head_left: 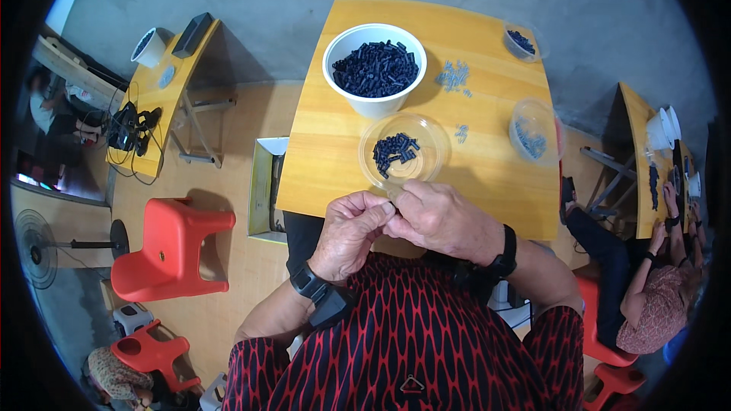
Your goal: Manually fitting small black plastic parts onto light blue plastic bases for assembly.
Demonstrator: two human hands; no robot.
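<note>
My left hand (346, 232) and my right hand (449, 221) meet at the near edge of the table, thumbs and fingers pinched together. Between their fingertips a bit of a small dark piece shows; the fingers cover most of it. Just beyond them sits a round clear plastic lid (435, 154) with a small heap of short black plastic pieces (396, 154) on it. A white bucket (332, 80) full of similar black pieces (377, 68) stands farther back. To the right lie a loose pile of small silvery pins or screws (454, 76) and a smaller cluster (461, 133).
On the table's right side stand a clear tub of silvery parts (531, 141) and a clear tub of black pieces (521, 43). A red chair (171, 247) and an open box (268, 190) are on the left. A co-worker (659, 308) sits at another table on the right.
</note>
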